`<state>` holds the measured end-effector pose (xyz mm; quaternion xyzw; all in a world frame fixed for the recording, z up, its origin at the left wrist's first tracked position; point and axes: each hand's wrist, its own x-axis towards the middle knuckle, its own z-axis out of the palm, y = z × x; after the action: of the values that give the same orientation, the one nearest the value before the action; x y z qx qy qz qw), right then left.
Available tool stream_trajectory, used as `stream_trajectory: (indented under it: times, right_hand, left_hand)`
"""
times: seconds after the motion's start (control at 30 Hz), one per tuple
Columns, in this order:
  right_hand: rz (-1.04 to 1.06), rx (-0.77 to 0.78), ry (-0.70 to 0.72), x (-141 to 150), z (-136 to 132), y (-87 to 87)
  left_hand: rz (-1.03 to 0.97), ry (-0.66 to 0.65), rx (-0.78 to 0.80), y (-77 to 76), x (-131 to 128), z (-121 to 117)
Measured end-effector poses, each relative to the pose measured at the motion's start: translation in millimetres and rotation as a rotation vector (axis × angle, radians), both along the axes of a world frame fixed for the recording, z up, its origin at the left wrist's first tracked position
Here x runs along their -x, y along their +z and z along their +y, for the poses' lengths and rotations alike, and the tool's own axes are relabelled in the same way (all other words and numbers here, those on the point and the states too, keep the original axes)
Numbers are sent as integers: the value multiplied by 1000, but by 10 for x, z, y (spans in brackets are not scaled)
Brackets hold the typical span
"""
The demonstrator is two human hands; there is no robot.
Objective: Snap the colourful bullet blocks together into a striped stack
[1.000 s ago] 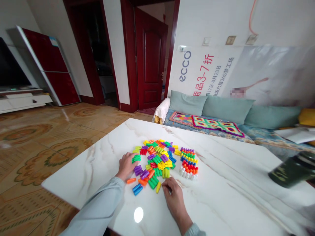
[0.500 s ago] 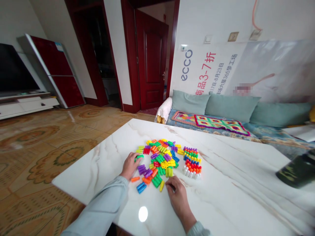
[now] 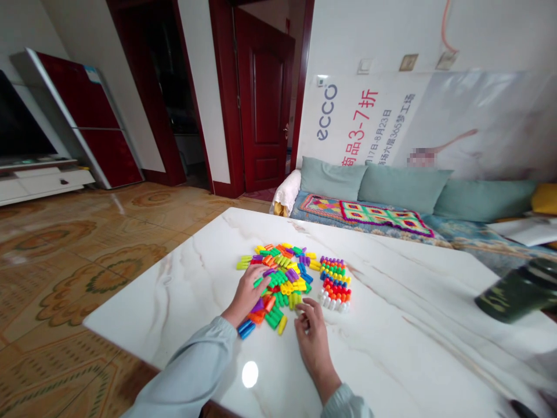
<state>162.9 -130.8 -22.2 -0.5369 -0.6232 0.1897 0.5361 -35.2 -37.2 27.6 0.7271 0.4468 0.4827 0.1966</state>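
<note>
A loose heap of bullet-shaped plastic pieces [image 3: 285,277] in many colours lies on the white marbled table [image 3: 183,290]. My left hand [image 3: 247,295] reaches over the heap's left side, its thumb and fingers closed on a green plastic piece [image 3: 257,283]. Beside the heap's near right edge, my right hand [image 3: 314,334] is loosely curled, thumb and fingertips apart, with nothing visible in it. Its fingertips are close to some yellow-green pieces [image 3: 295,300]. A yellow piece [image 3: 282,324] and blue pieces [image 3: 246,329] lie at the near edge of the heap.
Right of the heap, similar pieces stand in tidy colour rows [image 3: 335,284], white nearest me. A dark green bottle [image 3: 513,293] is at the table's right. Behind the table is a sofa with pillows [image 3: 395,188]; tiled floor [image 3: 87,261] extends to the left.
My left hand has moved right, over the heap, with the green piece. My right hand has shifted slightly forward, its fingers loosening. The view has turned a little.
</note>
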Motion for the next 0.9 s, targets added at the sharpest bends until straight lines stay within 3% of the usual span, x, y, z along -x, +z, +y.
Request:
stream_trajectory:
  times: [0.23,0.33,0.5,0.9]
  right_hand:
    - [-184,-3,-90,38,10,-76]
    - [-299,-10,-104,72,21,-94]
    - [-426,-3,-140,124,48,-138]
    - [-384,56,-133,98,-13,-24]
  left_hand:
    - [385,-25,-163,-212,-112,-617]
    - [492,0,-206,-310,-139,-759]
    - [568,10,-199,-390,-158,-760]
    - [511,76,-177,-361,-191,-759]
